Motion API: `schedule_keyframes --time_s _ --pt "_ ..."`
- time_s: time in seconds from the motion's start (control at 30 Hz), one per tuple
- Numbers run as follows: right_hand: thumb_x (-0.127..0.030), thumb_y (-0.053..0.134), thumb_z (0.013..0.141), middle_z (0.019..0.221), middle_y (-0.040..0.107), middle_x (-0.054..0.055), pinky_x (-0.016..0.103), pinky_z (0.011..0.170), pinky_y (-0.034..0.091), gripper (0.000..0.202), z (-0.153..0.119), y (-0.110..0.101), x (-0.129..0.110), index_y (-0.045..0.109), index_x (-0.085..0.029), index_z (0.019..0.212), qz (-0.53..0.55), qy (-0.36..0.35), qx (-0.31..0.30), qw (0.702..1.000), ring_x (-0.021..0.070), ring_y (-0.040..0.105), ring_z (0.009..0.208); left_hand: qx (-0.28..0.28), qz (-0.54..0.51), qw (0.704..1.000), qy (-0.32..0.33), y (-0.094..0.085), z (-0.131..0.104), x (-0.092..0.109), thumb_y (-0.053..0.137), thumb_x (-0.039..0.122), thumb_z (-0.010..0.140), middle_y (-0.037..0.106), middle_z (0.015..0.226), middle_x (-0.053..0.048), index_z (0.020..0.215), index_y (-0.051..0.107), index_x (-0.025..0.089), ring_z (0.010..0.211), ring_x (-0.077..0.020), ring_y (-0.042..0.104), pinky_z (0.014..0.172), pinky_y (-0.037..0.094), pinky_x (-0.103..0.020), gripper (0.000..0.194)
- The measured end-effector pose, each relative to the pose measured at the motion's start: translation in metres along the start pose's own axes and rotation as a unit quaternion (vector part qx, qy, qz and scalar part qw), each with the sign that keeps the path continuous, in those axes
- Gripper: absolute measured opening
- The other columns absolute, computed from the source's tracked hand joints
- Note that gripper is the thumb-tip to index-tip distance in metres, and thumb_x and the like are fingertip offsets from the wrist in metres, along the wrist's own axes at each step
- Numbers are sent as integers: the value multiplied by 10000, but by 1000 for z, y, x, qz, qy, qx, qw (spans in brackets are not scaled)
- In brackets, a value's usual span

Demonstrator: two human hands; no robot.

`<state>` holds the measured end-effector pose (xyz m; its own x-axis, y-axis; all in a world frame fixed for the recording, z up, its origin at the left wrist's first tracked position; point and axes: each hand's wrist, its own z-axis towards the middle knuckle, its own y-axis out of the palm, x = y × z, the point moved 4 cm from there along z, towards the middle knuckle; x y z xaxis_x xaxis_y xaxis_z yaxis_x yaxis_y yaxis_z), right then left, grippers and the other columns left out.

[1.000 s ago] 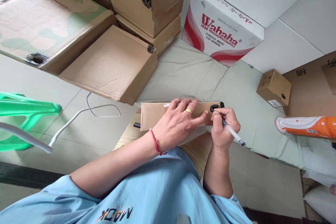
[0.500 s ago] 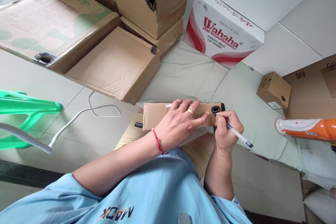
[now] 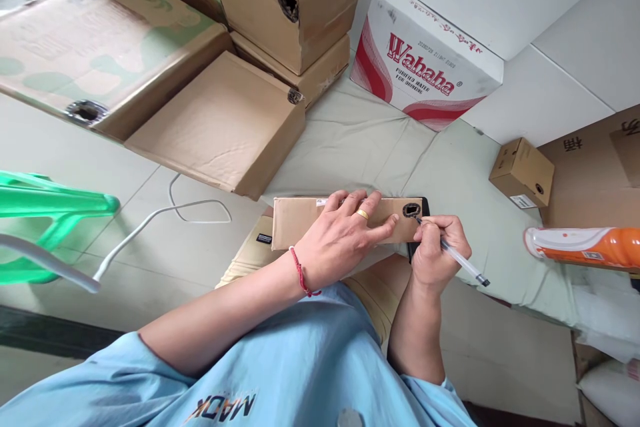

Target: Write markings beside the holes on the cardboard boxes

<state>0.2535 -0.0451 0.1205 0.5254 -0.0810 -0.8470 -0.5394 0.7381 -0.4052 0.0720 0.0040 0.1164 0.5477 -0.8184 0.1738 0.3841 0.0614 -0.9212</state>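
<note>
A narrow brown cardboard box [image 3: 290,220] lies across my lap. My left hand [image 3: 345,230] rests on it from above, fingers bent over its far edge and thumb stretched along its face, holding it. Near the box's right end is a small dark hole [image 3: 412,210] with black marking around it. My right hand [image 3: 439,247] is closed around a clear-barrelled pen [image 3: 465,262], whose tip is at the box face just below and right of the hole. Something black [image 3: 425,205] shows along the box's right end; what it is I cannot make out.
Larger cardboard boxes [image 3: 215,120] are stacked at the upper left. A Wahaha water carton [image 3: 425,60] stands on the pale cloth [image 3: 360,147]. To the right are a small brown box [image 3: 520,173] and an orange-and-white cylinder [image 3: 590,245]. A green stool [image 3: 55,213] and white cable [image 3: 150,213] are at left.
My right hand and the pen have shifted slightly to the right, and the pen tip has moved away from the hole's lower edge. The left hand and box have stayed put.
</note>
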Motion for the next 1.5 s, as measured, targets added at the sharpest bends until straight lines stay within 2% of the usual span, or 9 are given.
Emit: schedule_keyframes --time_s 0.37,0.6,1.0,1.2,1.37,1.5 --pt "-208 605 845 608 637 -50 275 658 506 106 0 0 2 624 -238 745 -6 0 25 1000 146 618 599 13 3 1000 0 1 -2 1 692 200 985 603 1523 -199 1469 627 325 1280 -348 618 1021 462 -499 504" --pt "-185 592 835 608 624 -58 276 652 500 89 1 0 5 624 -237 770 27 -5 38 999 138 599 582 11 3 1000 1 2 -3 1 707 218 983 590 1545 -200 1482 609 335 1286 -348 620 1015 472 -499 522" --pt "-191 594 812 580 592 -67 272 627 477 88 3 0 4 610 -243 742 14 -17 39 999 135 565 559 16 3 1000 4 2 -3 1 695 193 974 597 1532 -200 1470 615 327 1268 -344 626 1006 470 -493 519" --pt "-232 598 846 591 571 -61 275 611 481 104 -1 1 2 602 -247 743 -9 -31 -1 999 138 559 556 14 3 1000 3 1 -3 1 705 204 977 599 1535 -204 1474 613 328 1263 -349 630 1013 465 -498 520" --pt "-320 638 948 669 662 -31 292 668 542 122 -4 4 -1 669 -226 876 6 -49 -30 998 159 656 630 17 1 1000 5 1 -2 1 688 200 984 604 1531 -201 1474 611 319 1280 -352 629 1024 469 -505 511" --pt "-336 658 963 713 703 -16 303 723 571 132 -3 6 1 691 -220 909 0 -57 -43 997 166 693 675 16 6 1000 4 2 -2 0 686 205 984 599 1530 -200 1487 598 317 1290 -351 623 1021 470 -497 523"
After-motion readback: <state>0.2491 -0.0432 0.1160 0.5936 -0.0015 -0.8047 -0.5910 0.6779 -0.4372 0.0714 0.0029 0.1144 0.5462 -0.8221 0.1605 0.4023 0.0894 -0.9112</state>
